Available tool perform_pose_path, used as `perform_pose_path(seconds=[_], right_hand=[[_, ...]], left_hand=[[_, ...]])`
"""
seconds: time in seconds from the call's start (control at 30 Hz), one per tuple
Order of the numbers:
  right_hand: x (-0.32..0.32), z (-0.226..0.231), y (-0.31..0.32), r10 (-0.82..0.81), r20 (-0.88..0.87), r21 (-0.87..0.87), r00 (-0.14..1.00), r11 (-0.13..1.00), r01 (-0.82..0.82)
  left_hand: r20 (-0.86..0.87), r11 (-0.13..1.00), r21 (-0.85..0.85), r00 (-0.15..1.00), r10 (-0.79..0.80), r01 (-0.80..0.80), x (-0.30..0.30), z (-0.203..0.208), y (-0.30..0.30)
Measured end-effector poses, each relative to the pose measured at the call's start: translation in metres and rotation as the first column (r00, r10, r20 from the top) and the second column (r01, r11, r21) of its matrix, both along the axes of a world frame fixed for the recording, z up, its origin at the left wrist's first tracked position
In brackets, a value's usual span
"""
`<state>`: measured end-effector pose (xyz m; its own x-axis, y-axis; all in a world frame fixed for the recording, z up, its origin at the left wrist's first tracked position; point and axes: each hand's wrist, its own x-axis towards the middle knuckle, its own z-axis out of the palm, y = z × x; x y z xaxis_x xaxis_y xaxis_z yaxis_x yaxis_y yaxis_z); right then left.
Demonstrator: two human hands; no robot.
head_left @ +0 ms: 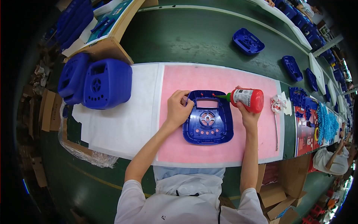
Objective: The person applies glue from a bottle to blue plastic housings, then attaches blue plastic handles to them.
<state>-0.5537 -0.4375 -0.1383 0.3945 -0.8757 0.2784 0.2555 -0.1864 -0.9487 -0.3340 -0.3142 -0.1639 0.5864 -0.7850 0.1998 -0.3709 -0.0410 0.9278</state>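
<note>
Seen from the head: one blue plastic panel lying flat in the middle of the pink mat on the surface. Left hand pressed on the panel's upper left corner, fingers curled over the edge, holding it down. Right hand clenched around one red glue bottle, tipped sideways, its green nozzle touching the panel's top edge. Looks like gluing along the top edge; next calls for a gentle squeeze and a steady slide to a fresh spot. Left of the panel, two big blue housings standing side by side. Above and right of the panel, at least three more blue shells on the green belt.
</note>
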Motion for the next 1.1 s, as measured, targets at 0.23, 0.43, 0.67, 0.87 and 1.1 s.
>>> perform_pose_path(seconds=[0.23, 0.43, 0.67, 0.87, 1.1], right_hand=[[0.008, -0.001, 0.002, 0.006, -0.059, -0.034, 0.998, 0.999, -0.008], [-0.011, -0.007, -0.012, -0.061, 0.026, 0.055, 0.998, 0.997, 0.060], [-0.035, 0.000, -0.030, -0.329, 0.897, 0.436, 0.294, 0.766, -0.473], [-0.069, 0.003, -0.042, -0.226, 0.909, 0.394, 0.351, 0.745, -0.538], [-0.093, 0.036, -0.054, -0.099, -0.965, -0.028, 0.244, 0.960, 0.278]], left_hand=[[-0.026, 1.000, 0.008, 1.000, -0.003, 0.003, 0.002, -0.001, 0.000], [0.001, 1.000, 0.022, 1.000, -0.006, 0.006, 0.000, 0.000, 0.000], [0.019, 1.000, 0.006, 1.000, -0.001, 0.001, 0.000, 0.002, 0.002], [-0.008, 0.999, -0.017, 1.000, -0.030, 0.029, -0.002, 0.002, 0.000], [0.044, 0.997, -0.063, 0.998, -0.045, 0.048, 0.000, -0.005, 0.000]])
